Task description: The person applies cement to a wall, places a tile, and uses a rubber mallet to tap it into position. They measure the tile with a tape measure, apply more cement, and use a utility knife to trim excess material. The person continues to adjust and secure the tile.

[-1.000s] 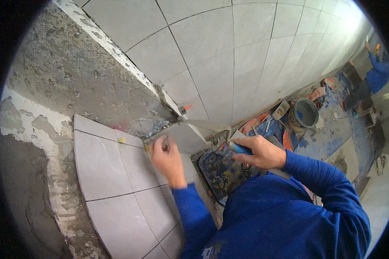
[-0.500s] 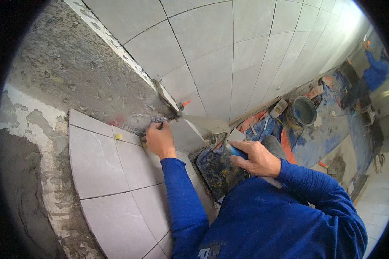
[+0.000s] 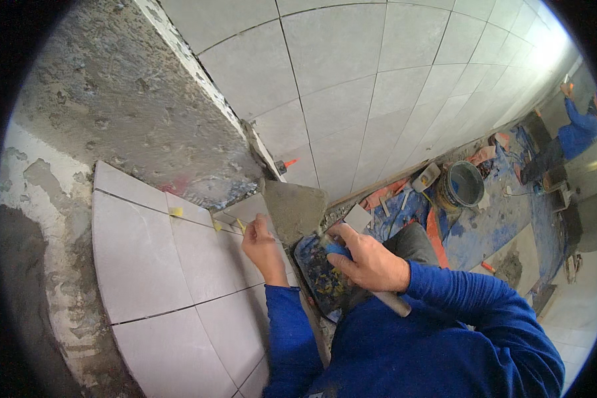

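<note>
My left hand (image 3: 264, 251) is closed in a pinch at the upper edge of the light grey wall tiles (image 3: 212, 259). At its fingertips is a small yellow tile wedge (image 3: 240, 225). Two more wedges, a yellow spacer (image 3: 176, 212) and another yellow wedge (image 3: 217, 226), sit in the joint to its left. My right hand (image 3: 371, 260) grips a trowel with a blue and pale handle (image 3: 393, 304). The mortar-coated trowel blade (image 3: 295, 209) lies in front of the corner, beside the small cut tile (image 3: 247, 208).
Bare rough plaster (image 3: 146, 106) rises above the tiles. A tiled wall (image 3: 345, 99) runs off to the right. By my knee lies a dark, stained tray (image 3: 318, 272). Farther right are a mortar bucket (image 3: 464, 186), blue floor sheeting (image 3: 471, 229) and a co-worker in blue (image 3: 577, 129).
My left hand has drawn back from the corner, and a yellow wedge shows at its fingertips. The trowel blade, earlier partly hidden, has turned its broad face into view.
</note>
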### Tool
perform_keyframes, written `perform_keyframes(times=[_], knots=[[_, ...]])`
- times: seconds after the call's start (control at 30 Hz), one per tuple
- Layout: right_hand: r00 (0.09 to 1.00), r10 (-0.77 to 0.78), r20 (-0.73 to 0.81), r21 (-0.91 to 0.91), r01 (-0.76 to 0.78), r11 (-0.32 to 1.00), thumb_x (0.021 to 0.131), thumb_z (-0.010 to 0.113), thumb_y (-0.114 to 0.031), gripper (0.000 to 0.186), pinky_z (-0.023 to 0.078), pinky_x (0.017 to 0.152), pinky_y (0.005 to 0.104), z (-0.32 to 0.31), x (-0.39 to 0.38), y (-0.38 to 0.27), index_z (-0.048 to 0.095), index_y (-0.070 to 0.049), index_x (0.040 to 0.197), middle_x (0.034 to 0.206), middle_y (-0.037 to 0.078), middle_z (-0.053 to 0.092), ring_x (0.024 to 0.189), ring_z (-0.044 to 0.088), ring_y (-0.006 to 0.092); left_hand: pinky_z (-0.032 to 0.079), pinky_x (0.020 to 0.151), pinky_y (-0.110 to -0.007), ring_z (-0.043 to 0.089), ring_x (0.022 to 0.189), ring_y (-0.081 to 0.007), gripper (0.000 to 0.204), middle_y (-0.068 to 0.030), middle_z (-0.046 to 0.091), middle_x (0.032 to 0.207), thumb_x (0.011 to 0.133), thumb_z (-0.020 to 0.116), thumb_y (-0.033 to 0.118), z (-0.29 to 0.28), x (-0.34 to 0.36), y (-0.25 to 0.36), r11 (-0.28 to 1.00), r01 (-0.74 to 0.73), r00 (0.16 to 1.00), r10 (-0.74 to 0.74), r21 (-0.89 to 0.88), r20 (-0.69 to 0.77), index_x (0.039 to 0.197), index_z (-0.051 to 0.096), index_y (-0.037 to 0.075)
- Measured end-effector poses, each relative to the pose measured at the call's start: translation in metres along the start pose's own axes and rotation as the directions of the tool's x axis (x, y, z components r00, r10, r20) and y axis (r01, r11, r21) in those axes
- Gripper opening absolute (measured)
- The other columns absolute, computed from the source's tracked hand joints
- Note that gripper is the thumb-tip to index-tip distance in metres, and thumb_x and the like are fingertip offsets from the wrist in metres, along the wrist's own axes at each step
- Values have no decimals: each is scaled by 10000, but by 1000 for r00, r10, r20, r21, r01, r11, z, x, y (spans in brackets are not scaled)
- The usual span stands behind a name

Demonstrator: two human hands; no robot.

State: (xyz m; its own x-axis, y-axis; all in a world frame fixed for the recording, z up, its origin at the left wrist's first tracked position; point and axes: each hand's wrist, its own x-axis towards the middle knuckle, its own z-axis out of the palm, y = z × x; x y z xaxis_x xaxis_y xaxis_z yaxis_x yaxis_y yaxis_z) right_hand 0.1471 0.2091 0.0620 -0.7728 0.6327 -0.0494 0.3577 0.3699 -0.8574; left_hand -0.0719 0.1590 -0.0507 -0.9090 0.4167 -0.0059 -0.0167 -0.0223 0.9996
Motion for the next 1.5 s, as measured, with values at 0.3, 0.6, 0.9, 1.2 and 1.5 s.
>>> perform_keyframes(times=[0.3,0.6,0.9,1.2,1.5], knots=[[980,144,-135,250,-107,962,927,666,-144,471,528,868,447,53,4,-5,465,71,1295,1059,307,670,1000,694,396,489,623,-308,599,720,-140,150,-37,679,832,926,584,72,-16,-13,-91,972,233,963,-236,41,132,909,672,-49],[955,292,48,532,-272,802,984,592,-155,350,531,559,407,113,-6,-6,422,72,1188,772,201,624,605,663,288,470,774,-344,607,806,-184,277,-29,665,925,950,667,307,-74,-73,-238,862,369,800,-484,347,354,1051,698,50],[947,318,51,596,-284,751,1010,584,-135,273,493,500,341,113,16,-8,399,50,1088,685,105,589,544,606,171,482,739,-348,617,766,-182,281,-40,666,883,945,672,308,-100,-101,-254,719,418,746,-621,555,242,1023,699,40],[948,312,69,713,-266,649,1015,580,-152,279,520,485,358,96,18,-53,394,48,1072,685,115,607,536,634,194,494,705,-352,627,726,-180,286,-52,667,842,939,677,309,-108,-98,-257,683,424,736,-642,595,213,996,699,29],[955,295,3,665,-223,713,1029,576,-148,299,482,477,339,85,11,-80,412,72,1148,662,77,582,524,614,156,506,670,-356,638,687,-177,294,-63,668,800,933,682,310,-111,-96,-257,661,417,732,-651,624,200,968,699,19]])
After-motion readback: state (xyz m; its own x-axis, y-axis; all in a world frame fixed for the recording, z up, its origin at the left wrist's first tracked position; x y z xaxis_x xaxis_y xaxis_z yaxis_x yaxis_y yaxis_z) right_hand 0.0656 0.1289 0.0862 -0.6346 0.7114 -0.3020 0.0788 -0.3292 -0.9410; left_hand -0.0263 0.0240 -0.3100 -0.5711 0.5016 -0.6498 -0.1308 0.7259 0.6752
